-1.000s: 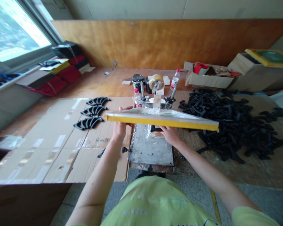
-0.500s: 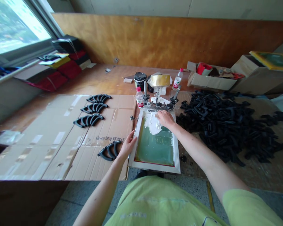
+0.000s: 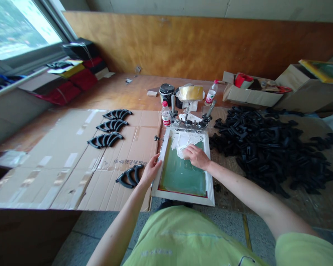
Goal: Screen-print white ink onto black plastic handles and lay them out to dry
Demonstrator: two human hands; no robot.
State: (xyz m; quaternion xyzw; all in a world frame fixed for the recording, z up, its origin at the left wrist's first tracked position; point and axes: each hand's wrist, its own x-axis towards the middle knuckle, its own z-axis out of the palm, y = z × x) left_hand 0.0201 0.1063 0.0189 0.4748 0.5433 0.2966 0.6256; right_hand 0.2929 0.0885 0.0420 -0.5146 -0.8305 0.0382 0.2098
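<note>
A screen-printing frame (image 3: 211,184) with a pale border and green mesh (image 3: 180,177) lies in front of me, below a metal clamp (image 3: 191,125). White ink (image 3: 180,142) is smeared over the far part of the mesh. My left hand (image 3: 152,168) grips the frame's left edge, thumb on top. Over the middle of the mesh, my right hand (image 3: 197,157) is closed at the near edge of the ink, on what looks like a small squeegee mostly hidden by the fingers. Several curved black plastic handles (image 3: 130,176) lie left of my left hand.
Three rows of black handles (image 3: 105,139) lie on the cardboard sheet (image 3: 63,159). A heap of black parts (image 3: 258,144) covers the right side. Behind the clamp stand two bottles (image 3: 165,114), a black tub (image 3: 166,92) and a tape roll (image 3: 191,93). An open box (image 3: 252,96) sits back right.
My right hand has moved toward me over the mesh, from near the clamp to the near edge of the white ink. The ink now spreads wider at the far end. My left hand stays put.
</note>
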